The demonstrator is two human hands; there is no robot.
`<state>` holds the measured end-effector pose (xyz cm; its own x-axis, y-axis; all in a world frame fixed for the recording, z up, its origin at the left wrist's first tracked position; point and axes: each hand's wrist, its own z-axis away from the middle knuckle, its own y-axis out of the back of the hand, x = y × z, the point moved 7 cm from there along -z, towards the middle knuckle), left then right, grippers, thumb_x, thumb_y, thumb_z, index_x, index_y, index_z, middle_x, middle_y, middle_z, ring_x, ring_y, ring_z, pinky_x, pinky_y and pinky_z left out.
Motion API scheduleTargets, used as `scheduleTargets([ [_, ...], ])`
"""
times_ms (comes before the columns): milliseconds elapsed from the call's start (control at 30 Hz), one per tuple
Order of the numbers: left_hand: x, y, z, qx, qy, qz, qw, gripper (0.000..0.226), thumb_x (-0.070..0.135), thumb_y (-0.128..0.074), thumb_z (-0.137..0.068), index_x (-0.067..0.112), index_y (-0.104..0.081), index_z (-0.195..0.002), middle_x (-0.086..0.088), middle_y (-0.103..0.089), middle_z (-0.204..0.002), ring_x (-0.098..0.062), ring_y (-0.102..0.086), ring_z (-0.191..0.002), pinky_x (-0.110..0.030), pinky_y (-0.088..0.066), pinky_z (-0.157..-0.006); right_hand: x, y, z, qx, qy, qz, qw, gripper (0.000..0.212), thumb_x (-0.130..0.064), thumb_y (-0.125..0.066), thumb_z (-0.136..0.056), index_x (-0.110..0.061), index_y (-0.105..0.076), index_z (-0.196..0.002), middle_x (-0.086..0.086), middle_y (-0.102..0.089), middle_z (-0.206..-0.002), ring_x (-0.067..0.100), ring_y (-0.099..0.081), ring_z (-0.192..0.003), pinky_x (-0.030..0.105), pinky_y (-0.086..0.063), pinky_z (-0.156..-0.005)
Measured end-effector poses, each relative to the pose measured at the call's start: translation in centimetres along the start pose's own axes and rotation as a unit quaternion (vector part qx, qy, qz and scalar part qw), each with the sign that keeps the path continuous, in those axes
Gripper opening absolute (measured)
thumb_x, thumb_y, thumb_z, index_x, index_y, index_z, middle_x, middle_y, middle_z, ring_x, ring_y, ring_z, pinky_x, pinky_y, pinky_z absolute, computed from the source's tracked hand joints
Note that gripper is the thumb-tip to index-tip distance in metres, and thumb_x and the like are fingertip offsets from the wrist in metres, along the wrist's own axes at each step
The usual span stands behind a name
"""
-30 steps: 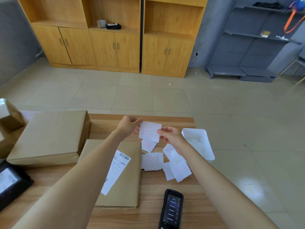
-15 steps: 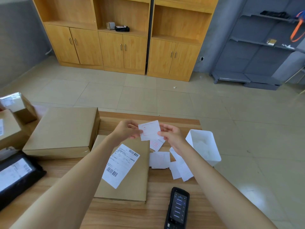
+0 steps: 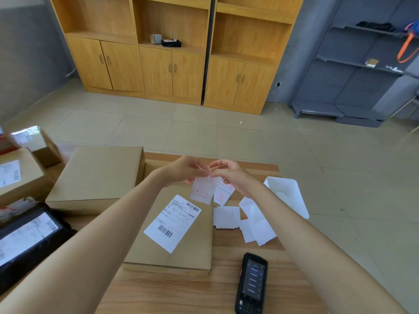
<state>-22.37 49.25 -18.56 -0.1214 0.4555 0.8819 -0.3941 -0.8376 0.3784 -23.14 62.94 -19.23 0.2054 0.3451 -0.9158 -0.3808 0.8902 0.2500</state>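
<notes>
Both hands up over the far end of the table (image 3: pixel 181 295). Left hand (image 3: pixel 181 171) and right hand (image 3: pixel 233 177) meet at the fingertips, thumb and forefinger of each pinched on the top edge of a small white sticker (image 3: pixel 203 189) with a red frame; the other fingers are loosely curled. The sticker hangs tilted, in the air above the far edge of the flat brown parcel (image 3: pixel 195 250).

The parcel carries a barcode label (image 3: pixel 173 223). Just right of it is a stack of white slips (image 3: pixel 226 217), then loose white papers (image 3: pixel 258 225) and a white tray (image 3: pixel 288 196). A handheld scanner (image 3: pixel 251 284) lies near the front edge. A larger box (image 3: pixel 97 177) sits to the left.
</notes>
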Motion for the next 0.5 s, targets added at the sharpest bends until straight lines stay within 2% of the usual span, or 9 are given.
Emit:
scheduleTargets([
  [100,-0.7,0.5,0.4,0.04,0.018,0.06,0.997,0.005,0.012,-0.058,-0.093,0.01,-0.06,-0.089,-0.005,-0.057,-0.082,-0.016,-0.051,-0.069,-0.021,-0.046,-0.063,0.4,0.1,0.0,0.026,0.005,-0.045,0.999,0.038,-0.009,-0.069,-0.083,-0.02,-0.058,-0.119,-0.003,-0.06,-0.11,0.011,-0.055,-0.098,0.022,-0.04,-0.074],
  [167,-1.4,0.8,0.8,0.07,0.025,0.106,0.992,0.009,0.009,-0.056,-0.094,0.011,-0.058,-0.086,-0.006,-0.059,-0.083,-0.014,-0.056,-0.068,-0.019,-0.05,-0.062,1.4,0.3,0.1,0.047,-0.01,-0.063,0.997,0.044,-0.012,-0.071,-0.082,-0.023,-0.056,-0.122,-0.001,-0.056,-0.122,0.015,-0.056,-0.108,0.028,-0.043,-0.084],
  [233,-2.1,1.1,1.3,0.094,0.023,0.17,0.981,0.009,0.007,-0.056,-0.094,0.011,-0.056,-0.085,-0.009,-0.062,-0.088,-0.016,-0.062,-0.072,-0.02,-0.054,-0.061,2.6,-0.1,0.4,0.032,-0.041,-0.087,0.995,0.041,-0.013,-0.072,-0.083,-0.02,-0.055,-0.119,0.002,-0.059,-0.119,0.016,-0.06,-0.099,0.031,-0.046,-0.087],
  [300,-2.7,1.1,1.8,0.106,0.013,0.219,0.97,0.008,0.009,-0.057,-0.094,0.012,-0.054,-0.087,-0.01,-0.065,-0.088,-0.019,-0.064,-0.074,-0.023,-0.056,-0.065,3.6,-1.0,0.9,-0.008,-0.07,-0.119,0.99,0.033,-0.01,-0.071,-0.084,-0.015,-0.054,-0.112,0.006,-0.065,-0.107,0.015,-0.062,-0.085,0.029,-0.05,-0.083],
  [367,-3.3,1.2,2.1,0.112,0.013,0.223,0.968,0.007,0.012,-0.058,-0.094,0.014,-0.054,-0.088,-0.01,-0.067,-0.088,-0.02,-0.064,-0.077,-0.024,-0.055,-0.071,4.0,-1.6,1.2,-0.026,-0.073,-0.131,0.988,0.024,-0.006,-0.069,-0.085,-0.014,-0.055,-0.102,0.01,-0.068,-0.101,0.015,-0.064,-0.078,0.027,-0.05,-0.08],
  [500,-4.6,1.3,2.5,0.113,0.036,0.216,0.969,0.009,0.015,-0.06,-0.093,0.017,-0.054,-0.087,-0.01,-0.067,-0.092,-0.019,-0.061,-0.078,-0.023,-0.053,-0.07,3.8,-1.7,1.0,-0.015,-0.056,-0.145,0.988,0.017,0.0,-0.065,-0.086,-0.015,-0.056,-0.089,0.011,-0.066,-0.098,0.014,-0.062,-0.073,0.023,-0.049,-0.073],
])
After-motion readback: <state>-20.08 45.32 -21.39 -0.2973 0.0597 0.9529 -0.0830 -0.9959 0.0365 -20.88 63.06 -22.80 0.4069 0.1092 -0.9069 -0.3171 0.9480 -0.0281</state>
